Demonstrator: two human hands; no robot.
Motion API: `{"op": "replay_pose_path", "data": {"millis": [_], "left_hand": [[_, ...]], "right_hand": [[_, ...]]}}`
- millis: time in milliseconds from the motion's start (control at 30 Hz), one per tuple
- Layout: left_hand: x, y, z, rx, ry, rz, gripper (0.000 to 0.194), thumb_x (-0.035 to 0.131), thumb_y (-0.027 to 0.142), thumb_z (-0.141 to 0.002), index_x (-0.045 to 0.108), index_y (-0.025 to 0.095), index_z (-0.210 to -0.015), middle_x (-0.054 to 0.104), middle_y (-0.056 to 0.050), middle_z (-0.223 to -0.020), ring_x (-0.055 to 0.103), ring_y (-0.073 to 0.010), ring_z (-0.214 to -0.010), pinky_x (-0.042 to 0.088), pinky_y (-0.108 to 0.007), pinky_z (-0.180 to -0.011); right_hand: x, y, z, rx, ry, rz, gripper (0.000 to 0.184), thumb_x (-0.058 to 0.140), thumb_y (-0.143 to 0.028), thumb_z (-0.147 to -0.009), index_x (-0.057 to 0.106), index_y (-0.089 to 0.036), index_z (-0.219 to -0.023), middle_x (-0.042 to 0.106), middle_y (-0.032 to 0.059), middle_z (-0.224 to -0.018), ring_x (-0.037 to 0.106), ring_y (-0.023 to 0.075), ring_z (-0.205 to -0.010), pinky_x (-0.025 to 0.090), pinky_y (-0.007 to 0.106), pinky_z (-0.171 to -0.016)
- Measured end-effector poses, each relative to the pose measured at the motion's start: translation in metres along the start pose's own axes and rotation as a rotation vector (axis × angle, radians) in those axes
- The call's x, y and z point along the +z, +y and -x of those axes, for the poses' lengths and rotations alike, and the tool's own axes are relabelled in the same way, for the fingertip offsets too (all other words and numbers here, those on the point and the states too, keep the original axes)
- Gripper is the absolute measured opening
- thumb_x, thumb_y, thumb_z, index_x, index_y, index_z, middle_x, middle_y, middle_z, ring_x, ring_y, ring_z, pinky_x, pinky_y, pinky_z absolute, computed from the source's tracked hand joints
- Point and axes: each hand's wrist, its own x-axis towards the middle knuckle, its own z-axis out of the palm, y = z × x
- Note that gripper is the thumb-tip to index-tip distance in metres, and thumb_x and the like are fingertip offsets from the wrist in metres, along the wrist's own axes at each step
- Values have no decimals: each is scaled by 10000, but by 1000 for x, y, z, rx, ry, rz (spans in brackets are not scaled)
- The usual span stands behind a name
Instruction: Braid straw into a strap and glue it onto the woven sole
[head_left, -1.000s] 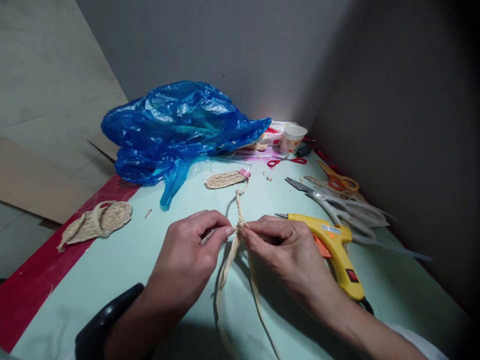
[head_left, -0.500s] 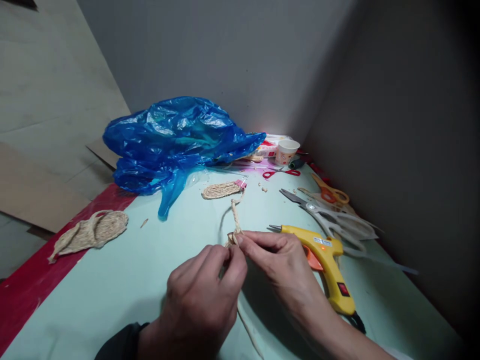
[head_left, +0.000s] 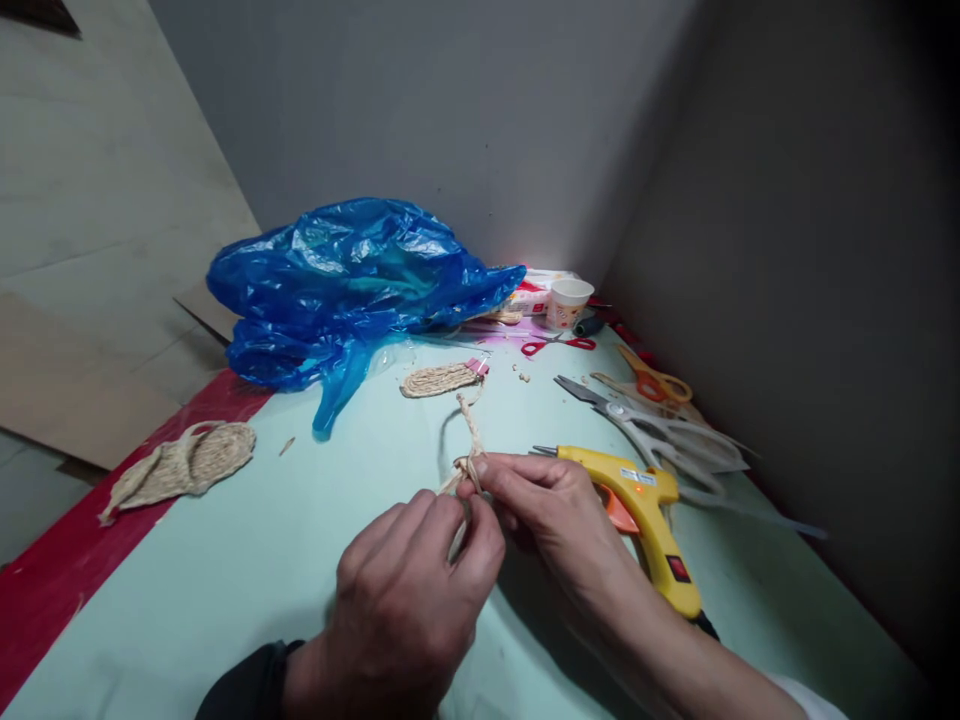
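A short length of braided straw cord (head_left: pixel 471 430) rises above my fingertips, its free end pointing away from me. Thumb and index finger of my right hand (head_left: pixel 559 510) pinch the cord near its lower part, where strands cross in a loop. Close beside it, my left hand (head_left: pixel 416 585) is closed with fingertips pinched around the lower strands, which are mostly hidden by the fingers. Beyond the cord lies a small woven straw sole (head_left: pixel 439 379) with a pink piece at one end. A woven straw slipper (head_left: pixel 180 463) with crossing straps rests at the left.
A yellow glue gun (head_left: pixel 637 500) lies right of my right hand. White-handled shears (head_left: pixel 637 430), orange scissors (head_left: pixel 652 383) and red scissors (head_left: pixel 559 346) are farther back. A blue plastic bag (head_left: pixel 360 290) and a paper cup (head_left: pixel 568 303) stand near the grey wall.
My left hand has shifted slightly right and its thumb side has turned. The strands at my right fingertips now show a loop. The long strand hanging below my hands is no longer visible.
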Motion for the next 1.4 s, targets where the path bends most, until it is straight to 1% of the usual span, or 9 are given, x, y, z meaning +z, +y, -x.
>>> {"op": "replay_pose_path", "data": {"millis": [167, 333, 433, 500, 600, 800, 967, 1200, 1400], "left_hand": [[1, 3, 3, -5, -37, 124, 182, 554, 103, -850, 683, 161, -964, 687, -40, -802, 603, -173, -661, 404, -306, -585], [-3, -14, -11, -468, 29, 635, 79, 572, 160, -872, 638, 174, -914, 630, -55, -910, 587, -176, -858, 457, -305, -770], [-3, -28, -24, -799, -355, 1033, 142, 631, 235, -834, 574, 190, -956, 612, -9, -822, 580, -157, -754, 460, -279, -678], [-1, -34, -27, -897, -493, 1284, 162, 618, 246, -838, 558, 194, -979, 592, 15, -772, 577, -143, -720, 462, -265, -669], [1, -37, -24, -933, -533, 1426, 150, 595, 249, -862, 543, 199, -994, 578, 27, -777, 582, -130, -728, 462, -265, -710], [0, -34, -17, -878, -623, 1458, 130, 472, 310, -958, 514, 218, -1038, 511, 47, -730, 443, -105, -659, 361, -245, -621], [1, -30, -19, -929, -538, 1507, 184, 524, 372, -940, 579, 197, -925, 539, 12, -829, 474, -118, -790, 381, -239, -715], [7, -28, -20, -1061, -536, 1669, 288, 669, 381, -842, 717, 148, -1004, 488, 20, -671, 410, -77, -622, 304, -192, -568], [13, -27, -19, -1146, -444, 1578, 336, 676, 361, -825, 742, 140, -1068, 458, 32, -610, 346, -64, -552, 236, -202, -514]], "right_hand": [[0, 3, -3, 11, 26, -79, 343, 724, -423, -778, 620, -113, -675, 516, -9, -623, 394, 79, -565, 312, 195, -549], [-5, 3, -5, -63, 62, 86, 331, 671, -413, -830, 635, -119, -683, 381, -49, -521, 254, 60, -491, 180, 208, -463], [-7, 2, -3, -78, 43, 152, 331, 642, -394, -854, 640, -125, -662, 345, -55, -508, 226, 60, -490, 186, 212, -465], [-6, 1, -2, -91, 35, 203, 307, 630, -363, -861, 671, -128, -667, 342, -57, -495, 210, 60, -485, 205, 210, -471], [-4, -3, 0, -124, 6, 263, 259, 609, -291, -869, 735, -137, -704, 432, -43, -506, 270, 63, -485, 293, 198, -506], [0, -4, 0, -145, 0, 257, 216, 633, -301, -850, 789, -162, -792, 662, 21, -671, 593, 147, -698, 449, 196, -652], [1, -7, 3, -160, 16, 281, 216, 620, -289, -844, 783, -166, -774, 683, 19, -693, 599, 141, -676, 451, 199, -628], [-1, -9, 3, -199, -20, 321, 234, 555, -261, -888, 762, -159, -846, 700, 32, -749, 638, 157, -722, 490, 226, -694], [-6, 1, 6, -538, -1, 789, 258, 447, -149, -934, 697, -174, -998, 674, 43, -880, 621, 159, -792, 469, 251, -721]]}}
